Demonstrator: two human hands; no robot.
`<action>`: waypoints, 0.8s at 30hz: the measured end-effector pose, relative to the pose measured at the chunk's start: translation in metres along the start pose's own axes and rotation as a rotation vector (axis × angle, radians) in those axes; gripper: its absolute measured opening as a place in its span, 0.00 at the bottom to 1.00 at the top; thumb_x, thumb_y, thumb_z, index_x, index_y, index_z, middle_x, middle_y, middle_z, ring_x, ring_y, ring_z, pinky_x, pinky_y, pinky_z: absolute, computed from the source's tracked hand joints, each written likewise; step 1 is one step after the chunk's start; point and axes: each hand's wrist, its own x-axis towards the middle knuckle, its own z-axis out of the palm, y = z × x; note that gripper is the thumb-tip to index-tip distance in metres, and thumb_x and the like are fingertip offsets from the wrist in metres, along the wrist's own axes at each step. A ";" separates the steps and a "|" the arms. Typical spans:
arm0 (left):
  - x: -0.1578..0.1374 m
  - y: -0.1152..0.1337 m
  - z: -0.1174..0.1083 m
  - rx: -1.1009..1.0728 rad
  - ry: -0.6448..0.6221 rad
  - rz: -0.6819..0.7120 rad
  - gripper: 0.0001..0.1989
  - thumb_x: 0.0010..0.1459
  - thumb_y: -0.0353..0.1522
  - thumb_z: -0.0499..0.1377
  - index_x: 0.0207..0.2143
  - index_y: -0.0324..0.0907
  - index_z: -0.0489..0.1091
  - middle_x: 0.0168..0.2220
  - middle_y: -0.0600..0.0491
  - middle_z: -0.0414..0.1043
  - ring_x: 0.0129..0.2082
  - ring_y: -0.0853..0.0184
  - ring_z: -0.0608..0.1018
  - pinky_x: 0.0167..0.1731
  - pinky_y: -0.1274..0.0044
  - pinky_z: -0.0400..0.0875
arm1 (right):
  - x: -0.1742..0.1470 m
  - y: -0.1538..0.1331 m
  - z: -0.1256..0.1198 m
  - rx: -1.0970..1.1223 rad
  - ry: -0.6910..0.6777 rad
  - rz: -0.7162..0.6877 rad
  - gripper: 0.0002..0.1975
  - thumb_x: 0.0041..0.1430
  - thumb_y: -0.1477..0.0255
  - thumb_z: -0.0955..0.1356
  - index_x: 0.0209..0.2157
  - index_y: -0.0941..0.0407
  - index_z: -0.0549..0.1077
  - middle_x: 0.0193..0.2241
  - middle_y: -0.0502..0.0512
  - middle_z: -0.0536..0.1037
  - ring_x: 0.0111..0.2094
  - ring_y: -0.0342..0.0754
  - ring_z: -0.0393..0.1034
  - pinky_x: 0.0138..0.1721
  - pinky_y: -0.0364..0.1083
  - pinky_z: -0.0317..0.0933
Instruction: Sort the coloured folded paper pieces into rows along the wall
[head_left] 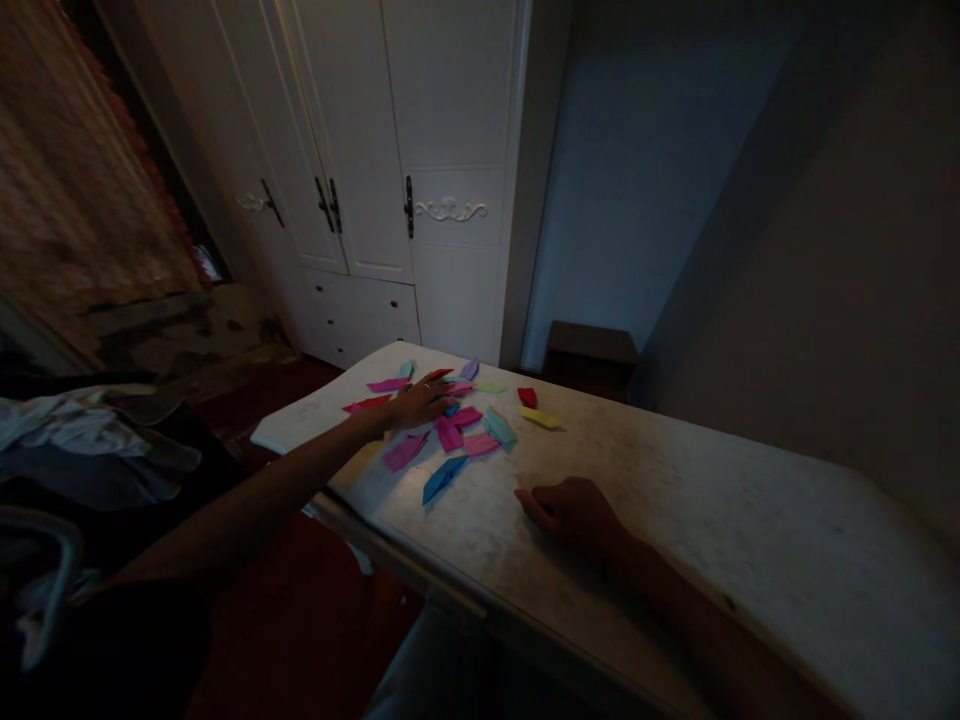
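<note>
My left hand (421,402) reaches over a scatter of folded coloured paper pieces, its fingers stretched out and touching the pile. Around it lie a magenta folded paper (405,452), a blue folded paper (444,480), a pink folded paper (481,444) and a light teal folded paper (499,428). A yellow folded paper (540,417) and a red folded paper (527,397) sit apart to the right. Some pieces are partly hidden under my left fingers. My right hand (574,510) rests on the table with its fingers curled in, and nothing shows in it.
The long pale table (675,470) runs from left to right. Behind it stand a white wardrobe (457,120) and a small brown cabinet (591,343). Draped clothes (90,440) lie at the left, near a curved metal frame (71,550).
</note>
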 end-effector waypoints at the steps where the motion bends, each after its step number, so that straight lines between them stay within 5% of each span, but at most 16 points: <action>1: 0.005 0.002 0.001 0.012 -0.005 -0.019 0.25 0.66 0.46 0.41 0.59 0.50 0.62 0.65 0.51 0.58 0.67 0.55 0.52 0.60 0.57 0.55 | 0.000 0.000 -0.001 0.002 -0.005 0.002 0.27 0.68 0.62 0.56 0.19 0.56 0.73 0.15 0.51 0.71 0.17 0.42 0.61 0.25 0.44 0.43; 7: 0.017 0.015 0.004 0.039 0.016 -0.037 0.23 0.66 0.46 0.42 0.53 0.50 0.67 0.56 0.50 0.71 0.62 0.54 0.62 0.57 0.54 0.57 | 0.000 0.000 -0.002 -0.023 -0.024 -0.015 0.27 0.68 0.63 0.56 0.20 0.56 0.73 0.16 0.52 0.72 0.18 0.43 0.62 0.26 0.44 0.44; 15: 0.028 0.003 0.003 0.091 0.094 -0.117 0.27 0.64 0.45 0.46 0.60 0.43 0.61 0.62 0.42 0.61 0.62 0.52 0.63 0.57 0.57 0.58 | -0.001 -0.002 -0.003 -0.030 -0.035 -0.021 0.26 0.68 0.63 0.56 0.21 0.55 0.74 0.18 0.53 0.75 0.21 0.44 0.67 0.27 0.45 0.46; 24: 0.029 -0.011 0.007 0.123 0.023 -0.195 0.27 0.64 0.45 0.42 0.54 0.37 0.65 0.57 0.37 0.67 0.55 0.50 0.71 0.51 0.57 0.65 | 0.001 -0.003 -0.008 -0.075 -0.084 -0.005 0.25 0.68 0.63 0.58 0.22 0.55 0.75 0.19 0.53 0.77 0.21 0.45 0.68 0.27 0.44 0.47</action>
